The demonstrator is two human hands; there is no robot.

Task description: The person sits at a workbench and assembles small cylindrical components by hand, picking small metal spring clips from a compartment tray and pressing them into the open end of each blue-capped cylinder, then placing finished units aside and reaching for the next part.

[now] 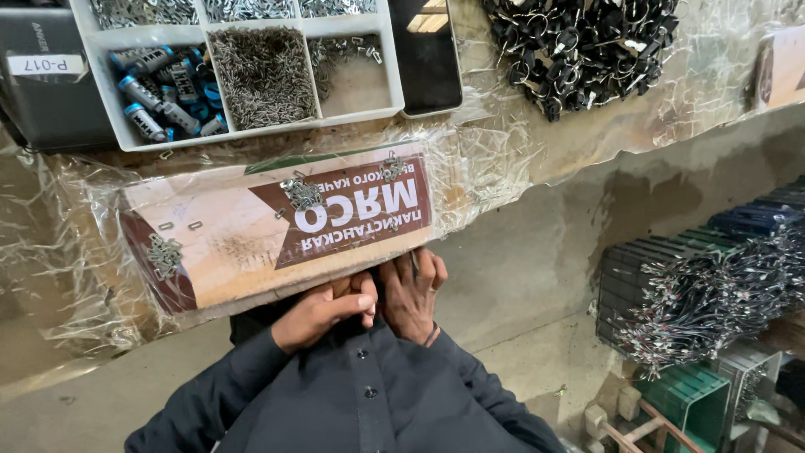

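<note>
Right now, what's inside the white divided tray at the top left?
The white tray holds blue-capped cylinders and piles of small metal clips; one compartment is nearly bare. Its upper row is cut off.

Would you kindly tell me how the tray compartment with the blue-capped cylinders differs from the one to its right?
The left compartment holds a few chunky grey cylinders with blue caps; the middle compartment holds a dense heap of tiny metal clips. The first looks colourful, the second uniformly grey. Both sit in the same white tray.

The table point(520, 159) is wrapped in crinkled clear plastic film. On it, at 11 o'clock, lies a white compartment tray point(239, 126) of small metal parts; at 1 o'clock a heap of black key rings point(579, 50); near the front edge, a printed cardboard sheet point(277, 226) bearing scattered metal clips point(300, 193).
</note>
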